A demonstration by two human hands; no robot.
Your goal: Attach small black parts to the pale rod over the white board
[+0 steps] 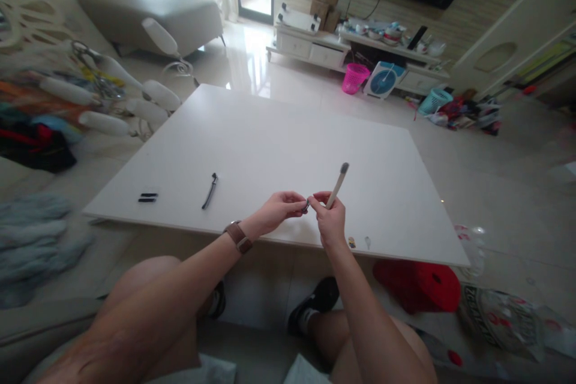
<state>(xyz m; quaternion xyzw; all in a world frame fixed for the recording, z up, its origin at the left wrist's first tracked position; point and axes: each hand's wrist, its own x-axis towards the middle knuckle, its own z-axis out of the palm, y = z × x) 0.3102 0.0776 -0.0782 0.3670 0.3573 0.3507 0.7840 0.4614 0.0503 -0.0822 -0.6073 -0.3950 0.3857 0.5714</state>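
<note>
White bench [270, 144] fills the middle of a tiled living room. Above its near edge the right hand [330, 219] pinches a pale brush [337, 185], bristles up, while the left hand [281, 210] pinches a small dark piece [306, 206] at the brush's lower end. Farther left lie a curved black strip [209, 191] and two short black bars [147, 197].

White square surface [270, 132].
Resting on it: two black bars [147, 197] at left, a curved black strip [209, 191] beside them, two small parts [359, 243] near the front edge.
</note>
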